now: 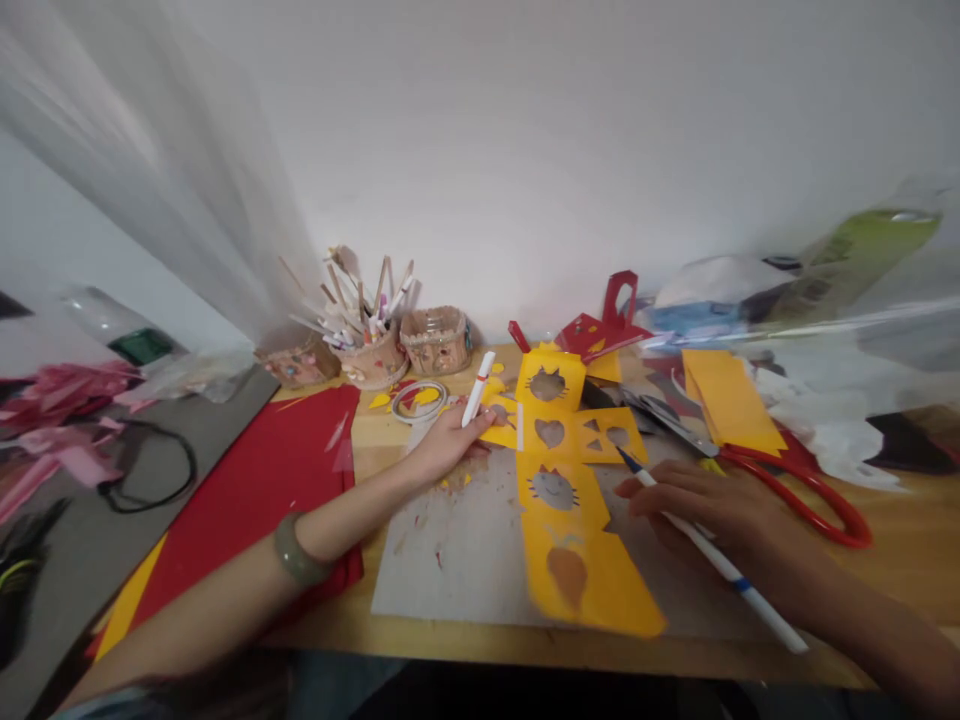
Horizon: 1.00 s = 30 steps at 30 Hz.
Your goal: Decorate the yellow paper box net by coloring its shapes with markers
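On the grey mat (435, 560) lies a yellow paper cutout (525, 470), its joined panels holding heart, cat and balloon-like shapes; cat faces are drawn with dark lines. My left hand (446, 440) is closed on a white marker (478, 390) with a red band, held upright, while its fingertips rest at the cutout's left flap. My right hand (697, 510) grips a white marker (705, 550) with blue bands. Its dark blue tip is uncapped and points at the cutout's right flap. Whether the tip touches the paper I cannot tell.
Red-handled scissors (795, 490) lie at the right near folded yellow paper (727, 400). Red sheets (285, 480) are at the left. Behind stand a decorated pot of pens (371, 360), a small pot (435, 338) and a tape roll (420, 400). A red paper piece (600, 335) stands near the wall.
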Available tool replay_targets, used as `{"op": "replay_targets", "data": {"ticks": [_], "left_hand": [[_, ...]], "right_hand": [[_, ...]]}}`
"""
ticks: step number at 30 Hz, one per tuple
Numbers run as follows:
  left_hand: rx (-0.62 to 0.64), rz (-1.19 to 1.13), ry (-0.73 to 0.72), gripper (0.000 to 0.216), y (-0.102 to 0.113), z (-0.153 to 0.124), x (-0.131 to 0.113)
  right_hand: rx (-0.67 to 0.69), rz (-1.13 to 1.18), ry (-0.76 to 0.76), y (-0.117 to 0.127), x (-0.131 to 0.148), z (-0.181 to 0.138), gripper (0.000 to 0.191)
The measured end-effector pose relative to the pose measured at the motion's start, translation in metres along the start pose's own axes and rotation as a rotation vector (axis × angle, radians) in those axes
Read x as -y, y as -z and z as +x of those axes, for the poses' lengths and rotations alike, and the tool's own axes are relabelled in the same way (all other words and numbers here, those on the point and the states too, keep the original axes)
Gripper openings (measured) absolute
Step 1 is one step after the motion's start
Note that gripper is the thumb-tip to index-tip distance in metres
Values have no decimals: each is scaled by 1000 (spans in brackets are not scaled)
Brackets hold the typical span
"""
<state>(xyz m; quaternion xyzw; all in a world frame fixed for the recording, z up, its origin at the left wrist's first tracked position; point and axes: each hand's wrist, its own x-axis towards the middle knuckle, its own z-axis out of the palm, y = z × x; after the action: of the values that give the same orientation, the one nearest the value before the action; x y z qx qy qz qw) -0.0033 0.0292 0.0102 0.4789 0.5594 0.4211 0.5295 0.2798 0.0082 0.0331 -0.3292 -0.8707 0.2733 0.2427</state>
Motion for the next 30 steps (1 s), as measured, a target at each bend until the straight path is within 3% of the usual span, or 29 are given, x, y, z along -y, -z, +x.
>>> {"op": "replay_targets", "data": {"ticks": [4,6,9,14,16,19,21,25,30], "left_hand": [[-28,89,-40,25,-3,2,3],[-50,151,-82,23,-3,2,0],[-98,234,-156,22,2,1,-4],[-193,354,-296,27,16,-16,-4],[-105,435,-330,29,20,-28,-6],[153,516,-260,26,19,-42,-11],[241,500,-196,29,16,-46,-12],[305,378,-20,37,11,-43,-9],[340,402,11,33,10,-37,-3]], "right_hand": [[-320,-55,-96,1,3,-1,18],[-299,-2,-163,1,10,8,25],[-212,87,-128,-7,19,26,32],[-192,228,-228,-24,21,52,30],[-169,264,-244,-29,20,59,27],[-113,257,-252,-38,19,64,22],[-115,251,-277,-45,18,65,22],[-130,194,-294,-58,16,63,27],[-88,103,-238,-64,13,56,31]]}}
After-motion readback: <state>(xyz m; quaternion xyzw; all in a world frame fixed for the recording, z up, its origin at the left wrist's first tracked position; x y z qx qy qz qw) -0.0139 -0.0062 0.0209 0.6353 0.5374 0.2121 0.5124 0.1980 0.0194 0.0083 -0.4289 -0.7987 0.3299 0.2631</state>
